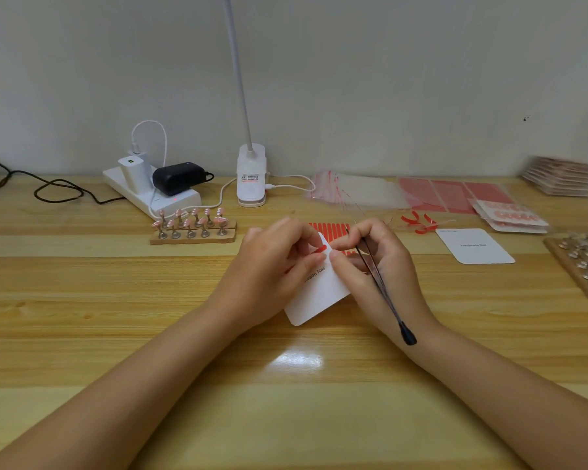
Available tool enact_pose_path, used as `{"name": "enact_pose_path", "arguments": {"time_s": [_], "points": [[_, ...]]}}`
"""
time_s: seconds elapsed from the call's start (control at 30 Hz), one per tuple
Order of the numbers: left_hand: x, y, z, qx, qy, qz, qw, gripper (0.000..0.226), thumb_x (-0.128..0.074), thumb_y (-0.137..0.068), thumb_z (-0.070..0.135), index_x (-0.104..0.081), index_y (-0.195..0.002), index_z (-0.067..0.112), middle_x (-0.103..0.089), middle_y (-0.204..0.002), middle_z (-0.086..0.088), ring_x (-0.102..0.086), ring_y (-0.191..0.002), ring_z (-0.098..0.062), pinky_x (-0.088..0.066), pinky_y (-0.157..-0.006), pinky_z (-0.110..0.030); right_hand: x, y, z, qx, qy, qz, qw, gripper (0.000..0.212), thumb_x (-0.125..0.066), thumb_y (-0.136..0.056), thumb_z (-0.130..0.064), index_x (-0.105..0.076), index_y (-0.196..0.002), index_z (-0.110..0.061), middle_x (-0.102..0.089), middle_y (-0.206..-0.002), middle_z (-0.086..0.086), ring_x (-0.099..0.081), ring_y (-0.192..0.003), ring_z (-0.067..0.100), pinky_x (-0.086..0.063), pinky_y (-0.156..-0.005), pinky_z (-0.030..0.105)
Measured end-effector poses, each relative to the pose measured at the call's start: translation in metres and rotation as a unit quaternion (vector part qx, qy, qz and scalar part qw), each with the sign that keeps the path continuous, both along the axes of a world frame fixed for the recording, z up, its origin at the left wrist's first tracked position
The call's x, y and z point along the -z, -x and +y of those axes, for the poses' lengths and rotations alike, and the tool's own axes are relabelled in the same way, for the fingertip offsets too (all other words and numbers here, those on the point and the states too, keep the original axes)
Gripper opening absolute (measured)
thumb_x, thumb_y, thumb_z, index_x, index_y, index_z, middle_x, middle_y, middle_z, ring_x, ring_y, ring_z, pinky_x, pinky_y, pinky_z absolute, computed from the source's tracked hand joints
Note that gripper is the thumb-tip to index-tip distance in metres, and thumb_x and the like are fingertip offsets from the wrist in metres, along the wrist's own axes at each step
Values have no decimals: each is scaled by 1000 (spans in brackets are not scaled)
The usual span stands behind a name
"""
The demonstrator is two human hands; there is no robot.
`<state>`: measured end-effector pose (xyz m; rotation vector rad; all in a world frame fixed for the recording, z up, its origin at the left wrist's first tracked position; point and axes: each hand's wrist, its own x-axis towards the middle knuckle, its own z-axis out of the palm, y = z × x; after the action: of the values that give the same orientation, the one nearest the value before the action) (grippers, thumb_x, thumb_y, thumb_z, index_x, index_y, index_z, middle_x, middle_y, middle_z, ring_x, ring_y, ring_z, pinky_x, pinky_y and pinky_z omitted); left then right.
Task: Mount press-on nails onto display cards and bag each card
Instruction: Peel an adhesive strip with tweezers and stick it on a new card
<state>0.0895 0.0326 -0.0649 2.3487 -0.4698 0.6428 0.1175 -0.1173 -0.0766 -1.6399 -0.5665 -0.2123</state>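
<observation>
- While both hands meet at centre frame, the left hand point(272, 262) grips a white display card point(319, 293), tilted, just above the desk point(116, 317).
- Right hand point(370, 262) pinches at a red strip point(320, 250) on the card's upper edge, with black tweezers point(384, 290) tucked in the same hand, their closed end lying over the wrist.
- Left of centre: pink press-on nails point(190, 222) on stands in a wooden holder point(192, 237).
- Right of centre: a second white card point(474, 245) flat on the desk; clear bags point(357, 191) and red sheets point(452, 195) behind it.
- Upper centre: lamp base point(251, 176); power strip point(150, 195) to its left.
</observation>
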Motion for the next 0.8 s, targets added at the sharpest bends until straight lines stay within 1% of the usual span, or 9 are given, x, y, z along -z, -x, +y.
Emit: {"name": "enact_pose_path", "arguments": {"time_s": [0.07,0.17,0.27,0.33,0.4,0.47,0.63,0.73,0.8], "points": [[-1,1,-1,-6,15,-3,1000,2,-58,-85,21,-56,-86,20,-53,-79,13,-49,-76,0,-42,-78,-38,-1,2,0,-2,5,-10,1000,36,-62,-81,3,-47,-72,-29,-61,-74,-12,-54,-59,-2,-45,-63,9],[-4,1,-3,-16,37,-5,999,5,-58,-84,20,-61,-83,16,-55,-77,12,-51,-75,-5,-44,-77,-43,-1,3,1,-1,13,-18,1000,37,-62,-81,3,-46,-72,-30,-62,-76,-8,-54,-60,0,-46,-63,11],[-6,1,-4,-27,43,2,999,3,-64,-85,14,-63,-82,15,-57,-77,12,-52,-75,-3,-44,-78,-39,-2,4,1,5,26,-30,999,38,-62,-81,2,-46,-71,-31,-62,-79,2,-56,-61,9,-47,-63,16],[-6,1,-5,-34,40,11,999,5,-64,-84,13,-63,-81,16,-55,-75,13,-51,-75,-2,-43,-78,-35,-2,5,1,15,39,-41,998,38,-63,-80,1,-45,-71,-31,-62,-80,7,-58,-64,18,-48,-63,22],[-6,1,-6,-37,34,22,999,6,-62,-85,13,-61,-82,17,-53,-75,14,-49,-74,-1,-41,-78,-34,-2,5,1,22,48,-46,998,37,-63,-80,1,-45,-72,-30,-62,-79,11,-58,-64,21,-48,-62,25],[-6,1,-8,-40,25,36,998,8,-59,-88,13,-56,-82,19,-50,-75,14,-46,-74,1,-38,-78,-32,-2,5,2,23,53,-44,997,37,-63,-80,0,-45,-72,-30,-62,-79,12,-58,-64,22,-48,-60,25],[-4,-2,-8,-47,-6,63,997,10,-51,-93,15,-48,-85,20,-43,-77,16,-41,-75,7,-26,-77,-25,-1,5,2,25,59,-47,997,38,-64,-80,0,-44,-72,-31,-62,-78,8,-57,-63,19,-45,-58,18],[-3,-1,-9,-45,-5,59,997,9,-51,-93,13,-49,-86,19,-42,-77,16,-40,-75,8,-26,-76,-25,-1,5,2,27,53,-44,997,38,-64,-80,0,-45,-72,-31,-61,-77,7,-58,-63,19,-48,-61,22],[-2,0,-9,-43,15,38,998,6,-54,-91,11,-54,-86,15,-45,-76,16,-43,-75,5,-32,-77,-29,-2,5,2,27,44,-37,998,38,-64,-80,1,-45,-72,-31,-61,-79,4,-58,-63,17,-48,-62,20]]}}
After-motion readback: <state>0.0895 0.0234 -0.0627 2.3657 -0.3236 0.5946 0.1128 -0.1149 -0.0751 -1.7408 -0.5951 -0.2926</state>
